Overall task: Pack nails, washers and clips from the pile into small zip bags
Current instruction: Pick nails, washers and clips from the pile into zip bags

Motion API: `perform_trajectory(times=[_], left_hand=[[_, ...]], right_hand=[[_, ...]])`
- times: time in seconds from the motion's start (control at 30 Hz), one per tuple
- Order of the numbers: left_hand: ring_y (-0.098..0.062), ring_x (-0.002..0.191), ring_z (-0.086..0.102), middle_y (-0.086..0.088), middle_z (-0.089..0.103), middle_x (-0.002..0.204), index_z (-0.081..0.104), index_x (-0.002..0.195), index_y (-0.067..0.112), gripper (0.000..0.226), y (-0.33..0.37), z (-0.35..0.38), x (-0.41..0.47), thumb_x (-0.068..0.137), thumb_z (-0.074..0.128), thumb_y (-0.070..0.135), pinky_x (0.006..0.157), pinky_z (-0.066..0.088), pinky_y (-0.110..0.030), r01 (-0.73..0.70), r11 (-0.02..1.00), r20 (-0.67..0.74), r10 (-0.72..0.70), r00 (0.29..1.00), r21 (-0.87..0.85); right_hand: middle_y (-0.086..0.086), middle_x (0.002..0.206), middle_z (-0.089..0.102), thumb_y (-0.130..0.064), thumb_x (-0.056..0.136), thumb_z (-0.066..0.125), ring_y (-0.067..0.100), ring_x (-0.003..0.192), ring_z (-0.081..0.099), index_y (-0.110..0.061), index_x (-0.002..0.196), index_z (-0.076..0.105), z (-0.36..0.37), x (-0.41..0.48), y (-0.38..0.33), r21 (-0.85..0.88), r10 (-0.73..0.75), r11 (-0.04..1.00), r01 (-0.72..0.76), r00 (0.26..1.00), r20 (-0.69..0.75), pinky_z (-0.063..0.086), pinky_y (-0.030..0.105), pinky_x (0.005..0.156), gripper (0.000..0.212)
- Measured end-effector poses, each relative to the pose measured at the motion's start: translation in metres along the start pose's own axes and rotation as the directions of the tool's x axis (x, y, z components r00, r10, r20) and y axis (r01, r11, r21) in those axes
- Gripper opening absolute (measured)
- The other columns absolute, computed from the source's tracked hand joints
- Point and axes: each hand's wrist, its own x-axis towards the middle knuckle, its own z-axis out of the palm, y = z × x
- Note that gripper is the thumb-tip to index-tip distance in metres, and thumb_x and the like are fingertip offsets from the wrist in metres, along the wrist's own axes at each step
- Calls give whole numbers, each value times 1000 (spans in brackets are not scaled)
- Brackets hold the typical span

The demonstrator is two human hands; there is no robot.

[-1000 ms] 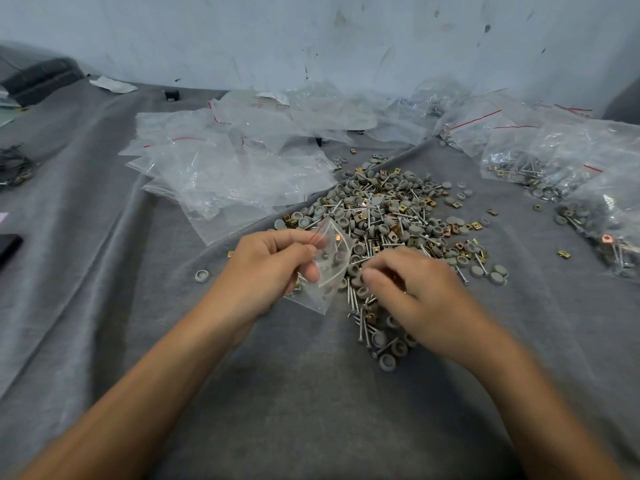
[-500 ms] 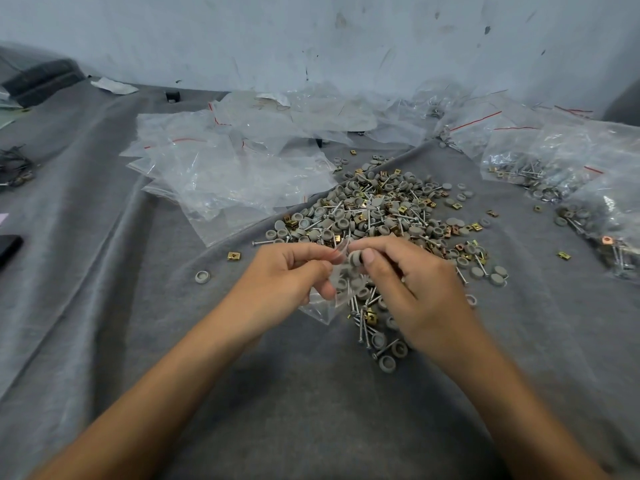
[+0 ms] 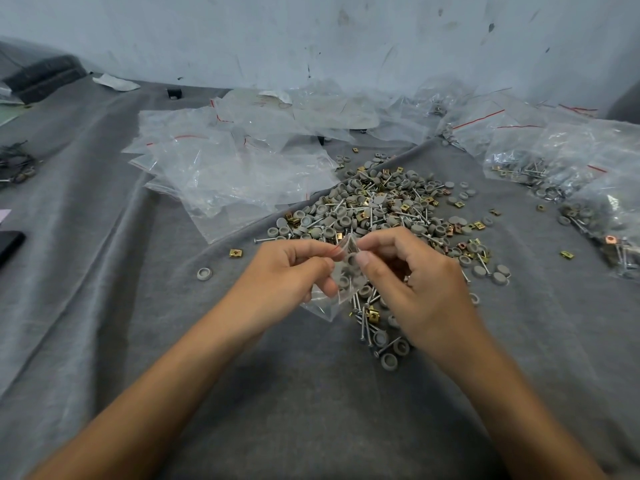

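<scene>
A small clear zip bag [image 3: 341,278] with a red line at its mouth hangs between my two hands, just above the near end of the pile [image 3: 381,216]. My left hand [image 3: 287,275] pinches the bag's left lip. My right hand [image 3: 412,282] pinches the right lip with thumb and forefinger. Grey washers show through the bag. The pile holds grey washers, steel nails and brass clips, spread on the grey cloth [image 3: 311,393]. Part of the pile lies hidden under my right hand.
Empty clear zip bags [image 3: 221,168] lie heaped at the back left. Filled bags [image 3: 554,161] lie at the right. A loose washer [image 3: 204,273] and a brass clip [image 3: 236,252] sit left of my hands. A dark phone [image 3: 8,245] is at the left edge.
My right hand rose from the pile to the bag's mouth and now holds its right lip. The bag has swung upright between both hands, with washers inside.
</scene>
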Motion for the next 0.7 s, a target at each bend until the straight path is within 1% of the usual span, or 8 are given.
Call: perform_trajectory(times=[0.07, 0.13, 0.2, 0.3, 0.43, 0.5, 0.6, 0.7], left_hand=[[-2, 47, 48, -3, 69, 63, 78, 99, 19, 23, 0, 0, 0, 97, 59, 5, 45, 36, -10, 1, 1000, -9, -1, 1000, -14], [0, 45, 48, -2, 69, 62, 78, 99, 17, 23, 1, -1, 0, 97, 59, 4, 42, 34, -8, 3, 999, -21, -4, 1000, -37], [1, 44, 49, -2, 68, 62, 77, 99, 17, 23, 2, -2, 0, 97, 58, 3, 40, 33, -7, 9, 998, -33, -11, 999, -60], [1, 44, 48, -3, 68, 63, 77, 101, 16, 23, 3, -3, -1, 98, 58, 4, 40, 32, -8, 12, 998, -40, -15, 999, -64], [-1, 42, 44, -3, 66, 61, 77, 101, 12, 21, 4, -3, 0, 97, 58, 2, 37, 31, -9, 26, 995, -94, -35, 995, -98], [-4, 42, 42, -3, 65, 60, 76, 101, 11, 21, 4, -5, 1, 96, 58, 2, 37, 29, -9, 37, 993, -122, -51, 991, -115], [-8, 45, 40, -2, 65, 60, 77, 101, 12, 21, 4, -8, 3, 96, 58, 4, 36, 29, -11, 50, 992, -138, -66, 988, -114], [-8, 45, 41, -2, 65, 61, 77, 102, 13, 22, 3, -9, 3, 96, 58, 5, 36, 30, -11, 51, 993, -137, -65, 988, -103]], right_hand=[[-16, 94, 69, -24, 98, 64, 7, 83, 68, -25, 106, 67, -1, 1, 1, 18, -6, 1000, 6, 1000, 1, 50, 13, 67, 9], [-14, 89, 69, -20, 97, 66, 9, 79, 67, -24, 102, 69, -5, 2, 3, 19, -3, 1000, 3, 1000, 11, 48, 13, 65, 7], [-10, 82, 69, -22, 97, 67, 11, 71, 65, -28, 98, 69, -13, 3, 5, -6, 28, 1000, -28, 997, 66, 48, 17, 59, 6], [-7, 77, 68, -24, 95, 69, 7, 63, 63, -32, 93, 70, -22, 3, 7, -14, 94, 996, -93, 981, 170, 46, 15, 52, 9], [-5, 77, 67, -23, 92, 73, 10, 69, 62, -29, 89, 69, -32, 4, 8, -4, 135, 991, -137, 971, 195, 50, 23, 61, 8], [-5, 77, 70, -23, 88, 77, 9, 69, 64, -28, 85, 70, -38, 5, 8, -36, 185, 983, -182, 940, 288, 51, 21, 62, 10], [-3, 78, 73, -25, 82, 84, 8, 67, 64, -25, 85, 71, -42, 4, 8, -99, 255, 967, -237, 849, 463, 50, 21, 60, 13], [-16, 88, 68, -38, 75, 88, -1, 74, 60, -32, 91, 70, -43, 2, 8, -234, 287, 954, -185, 782, 553, 48, 19, 67, 24]])
